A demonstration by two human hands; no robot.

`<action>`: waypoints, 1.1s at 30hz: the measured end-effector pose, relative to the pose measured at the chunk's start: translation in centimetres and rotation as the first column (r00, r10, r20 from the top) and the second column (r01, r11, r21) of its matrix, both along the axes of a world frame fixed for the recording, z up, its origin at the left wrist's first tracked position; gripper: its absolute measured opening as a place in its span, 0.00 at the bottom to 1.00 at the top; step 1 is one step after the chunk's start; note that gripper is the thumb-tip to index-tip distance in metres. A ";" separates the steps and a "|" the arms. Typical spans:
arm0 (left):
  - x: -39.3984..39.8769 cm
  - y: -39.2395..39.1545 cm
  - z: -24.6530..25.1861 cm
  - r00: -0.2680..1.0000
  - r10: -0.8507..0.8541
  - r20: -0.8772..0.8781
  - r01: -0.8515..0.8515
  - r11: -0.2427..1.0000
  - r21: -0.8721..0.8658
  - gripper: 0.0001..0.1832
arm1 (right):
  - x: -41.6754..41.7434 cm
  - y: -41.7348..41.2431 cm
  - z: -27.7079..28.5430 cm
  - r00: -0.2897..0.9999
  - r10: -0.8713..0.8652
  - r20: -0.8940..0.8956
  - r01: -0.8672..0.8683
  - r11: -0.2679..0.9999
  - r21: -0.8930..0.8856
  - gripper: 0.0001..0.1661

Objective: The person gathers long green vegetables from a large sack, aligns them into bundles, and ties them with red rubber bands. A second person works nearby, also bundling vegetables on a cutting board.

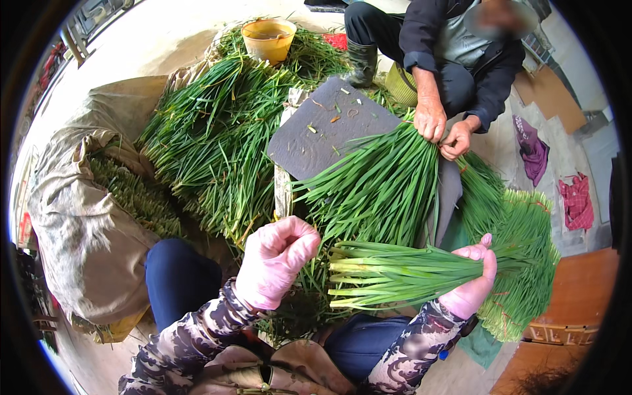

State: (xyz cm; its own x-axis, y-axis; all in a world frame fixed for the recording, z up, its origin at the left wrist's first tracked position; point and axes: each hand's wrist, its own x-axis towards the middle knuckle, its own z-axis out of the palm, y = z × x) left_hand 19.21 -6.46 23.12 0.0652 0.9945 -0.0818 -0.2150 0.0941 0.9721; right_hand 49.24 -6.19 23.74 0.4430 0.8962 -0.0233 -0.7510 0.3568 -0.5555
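A bundle of garlic chives [395, 276] lies across my gloved right hand [474, 281], its pale stem ends towards the left and its leaves past my fingers to the right. My left hand [281, 261], in a pinkish thin glove, is raised to the left of those stems. Its fingers are curled; whether something small is pinched in them I cannot tell. Beyond my hands, a co-worker's two hands [439, 128] hold a larger bunch of chives [380, 182] over a dark grey board [331, 128]. Small leaf scraps lie on the board.
Loose chives [212, 133] form a large heap at the left, beside a cloth-covered sack [94, 237]. A yellow bucket [269, 42] stands on the heap's far side. Tied chives [523, 261] are stacked at the right on green sheeting [479, 348]. The co-worker [459, 54] sits opposite.
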 end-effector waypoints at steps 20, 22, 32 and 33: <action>1.7 -0.2 -0.4 0.616 0.181 -0.767 0.266 0.868 0.419 0.10 | -1.2 0.5 0.0 0.999 0.028 0.019 -0.028 1.000 0.005 0.13; 1.7 -0.2 -0.2 0.597 0.163 -0.786 0.253 0.891 0.377 0.11 | -1.5 0.6 0.1 0.999 0.039 0.002 -0.039 0.999 0.008 0.13; 1.9 0.5 -0.9 0.662 0.087 -0.745 0.254 0.909 0.331 0.10 | -2.3 0.7 0.4 0.998 0.055 -0.020 -0.055 0.998 0.013 0.14; 1.9 0.6 -0.9 0.696 0.028 -0.717 0.252 0.926 0.281 0.09 | -2.1 0.7 0.3 0.998 0.060 -0.020 -0.060 0.998 0.025 0.15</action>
State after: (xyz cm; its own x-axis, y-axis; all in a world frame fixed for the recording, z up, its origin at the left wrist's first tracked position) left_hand 21.15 -5.83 22.22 0.2410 0.9535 0.1808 0.5273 -0.2851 0.8005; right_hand 47.17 -5.52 24.03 0.3881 0.9216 -0.0093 -0.7826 0.3242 -0.5315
